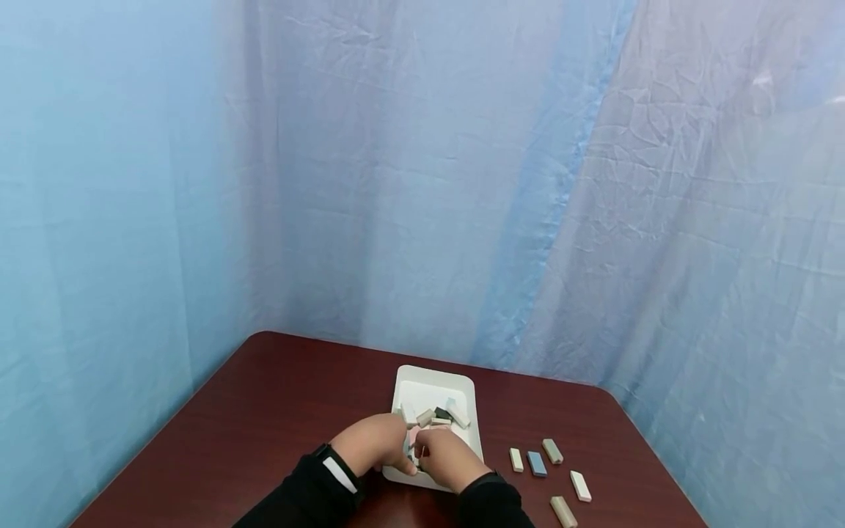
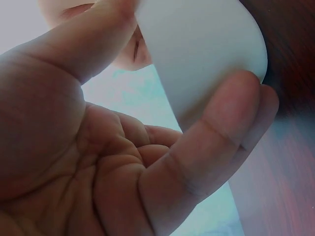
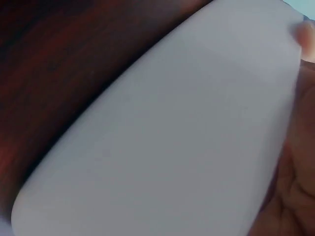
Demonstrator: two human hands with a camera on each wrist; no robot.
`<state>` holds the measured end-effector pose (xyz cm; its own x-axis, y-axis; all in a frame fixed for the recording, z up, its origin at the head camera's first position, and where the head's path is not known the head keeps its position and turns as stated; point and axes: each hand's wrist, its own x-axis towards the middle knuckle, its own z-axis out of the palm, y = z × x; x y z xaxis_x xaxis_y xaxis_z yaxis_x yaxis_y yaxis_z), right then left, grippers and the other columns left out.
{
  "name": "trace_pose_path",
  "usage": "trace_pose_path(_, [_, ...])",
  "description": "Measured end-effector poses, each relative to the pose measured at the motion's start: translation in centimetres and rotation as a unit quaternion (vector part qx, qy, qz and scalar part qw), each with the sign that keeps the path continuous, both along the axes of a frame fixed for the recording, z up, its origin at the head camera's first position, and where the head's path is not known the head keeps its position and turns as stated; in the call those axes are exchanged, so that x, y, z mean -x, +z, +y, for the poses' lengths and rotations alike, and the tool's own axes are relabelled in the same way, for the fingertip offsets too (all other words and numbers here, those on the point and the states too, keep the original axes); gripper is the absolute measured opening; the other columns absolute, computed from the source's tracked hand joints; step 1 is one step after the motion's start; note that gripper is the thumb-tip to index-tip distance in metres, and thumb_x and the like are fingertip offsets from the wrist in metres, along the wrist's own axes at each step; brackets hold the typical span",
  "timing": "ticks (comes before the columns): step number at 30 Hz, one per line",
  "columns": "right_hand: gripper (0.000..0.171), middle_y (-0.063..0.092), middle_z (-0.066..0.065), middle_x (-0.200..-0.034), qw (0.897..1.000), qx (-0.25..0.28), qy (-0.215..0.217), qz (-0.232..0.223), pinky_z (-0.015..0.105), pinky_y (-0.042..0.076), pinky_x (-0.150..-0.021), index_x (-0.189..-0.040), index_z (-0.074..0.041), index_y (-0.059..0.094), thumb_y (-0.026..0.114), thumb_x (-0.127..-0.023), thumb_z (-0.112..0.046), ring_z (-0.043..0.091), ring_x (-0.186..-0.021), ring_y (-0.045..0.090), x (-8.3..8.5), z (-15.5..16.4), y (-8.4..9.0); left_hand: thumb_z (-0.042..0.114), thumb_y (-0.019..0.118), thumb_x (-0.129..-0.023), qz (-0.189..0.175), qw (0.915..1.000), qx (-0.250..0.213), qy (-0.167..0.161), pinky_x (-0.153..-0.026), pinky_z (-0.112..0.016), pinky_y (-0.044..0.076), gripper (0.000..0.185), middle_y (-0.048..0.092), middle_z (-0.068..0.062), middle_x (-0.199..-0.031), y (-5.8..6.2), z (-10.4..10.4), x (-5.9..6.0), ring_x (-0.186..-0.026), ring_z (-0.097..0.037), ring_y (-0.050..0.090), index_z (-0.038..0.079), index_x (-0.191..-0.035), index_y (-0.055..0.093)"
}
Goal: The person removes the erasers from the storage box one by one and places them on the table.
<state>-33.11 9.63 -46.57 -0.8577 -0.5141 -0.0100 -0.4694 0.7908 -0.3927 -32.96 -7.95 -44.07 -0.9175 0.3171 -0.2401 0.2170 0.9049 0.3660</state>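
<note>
A white tray (image 1: 430, 390) lies on a dark red table (image 1: 264, 418) and holds several small pale and dark blocks (image 1: 455, 415). Both hands meet over its near end. My left hand (image 1: 403, 462) reaches in from the left, and in the left wrist view its thumb (image 2: 74, 54) and one finger (image 2: 221, 128) lie against the tray's rounded corner (image 2: 202, 54). My right hand (image 1: 425, 449) curls in from the right beside a pink block (image 1: 412, 438). The right wrist view shows only the tray's outer wall (image 3: 162, 147) and a bit of palm (image 3: 295, 191). What the fingertips hold is hidden.
Several loose blocks lie on the table right of the tray: a cream one (image 1: 516, 460), a blue one (image 1: 537, 463), a tan one (image 1: 552, 451), a white one (image 1: 580, 485) and another tan one (image 1: 563, 511). Blue curtains (image 1: 422, 183) close off the back and sides.
</note>
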Motion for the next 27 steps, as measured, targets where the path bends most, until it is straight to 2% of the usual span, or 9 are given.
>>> trace_pose_path(5, [0.014, 0.067, -0.005, -0.078, 0.999, 0.018, 0.022, -0.022, 0.024, 0.044, -0.06, -0.099, -0.016, 0.077, 0.076, -0.093, -0.003, 0.003, -0.063, 0.05, 0.1, 0.2, 0.0, 0.045, 0.086, -0.089, -0.007, 0.9999, -0.007, 0.003, -0.057, -0.034, 0.047, 0.039, 0.061, -0.004, -0.063, -0.3, 0.0, 0.0, -0.053, -0.018, 0.06, 0.012, -0.077, 0.071])
trace_pose_path(10, [0.012, 0.07, -0.004, -0.083, 0.999, 0.014, 0.027, -0.036, 0.025, 0.049, -0.067, -0.1, -0.017, 0.077, 0.079, -0.094, -0.007, 0.003, -0.071, 0.057, 0.1, 0.4, 0.1, 0.047, 0.086, -0.088, -0.01, 0.9999, -0.006, 0.002, -0.057, -0.034, 0.048, 0.039, 0.061, -0.004, -0.065, -0.4, 0.0, -0.1, -0.053, -0.018, 0.061, 0.013, -0.076, 0.07])
trace_pose_path(17, [0.022, 0.075, -0.001, -0.105, 0.999, 0.006, 0.016, -0.031, 0.032, 0.056, -0.077, -0.109, -0.019, 0.08, 0.071, -0.098, -0.002, 0.012, -0.092, 0.068, 0.0, 1.5, 1.7, 0.049, 0.085, -0.089, -0.007, 0.9999, 0.008, -0.003, -0.06, -0.035, 0.05, 0.041, 0.063, -0.004, -0.072, -0.2, 0.1, -0.1, -0.056, -0.019, 0.062, 0.01, -0.089, 0.074])
trace_pose_path(20, [0.023, 0.074, 0.003, -0.108, 0.999, 0.026, -0.014, 0.014, 0.038, 0.057, -0.079, -0.109, -0.017, 0.08, 0.071, -0.097, 0.001, 0.022, -0.097, 0.069, 0.7, 2.9, 2.5, 0.049, 0.086, -0.089, -0.007, 0.9999, 0.013, -0.004, -0.062, -0.034, 0.05, 0.043, 0.063, -0.004, -0.073, 0.0, 0.2, 0.0, -0.056, -0.018, 0.062, 0.009, -0.087, 0.072])
trace_pose_path(24, [0.026, 0.073, 0.009, -0.111, 0.991, 0.039, -0.099, 0.082, 0.045, 0.058, -0.085, -0.111, -0.011, 0.078, 0.067, -0.096, 0.008, 0.03, -0.103, 0.07, 2.0, 5.5, 3.0, 0.05, 0.086, -0.088, -0.008, 0.9998, 0.015, 0.005, -0.063, -0.034, 0.051, 0.045, 0.063, -0.005, -0.073, 0.3, 0.1, -0.2, -0.056, -0.018, 0.062, 0.009, -0.082, 0.068])
trace_pose_path(27, [0.028, 0.074, 0.013, -0.11, 0.984, 0.022, -0.159, 0.082, 0.045, 0.058, -0.083, -0.111, -0.007, 0.076, 0.062, -0.096, 0.012, 0.03, -0.099, 0.069, 2.9, 7.1, 2.8, 0.049, 0.086, -0.088, -0.012, 0.9998, 0.015, 0.01, -0.062, -0.034, 0.05, 0.045, 0.061, -0.005, -0.075, 0.2, 0.0, -0.2, -0.056, -0.018, 0.062, 0.009, -0.082, 0.067])
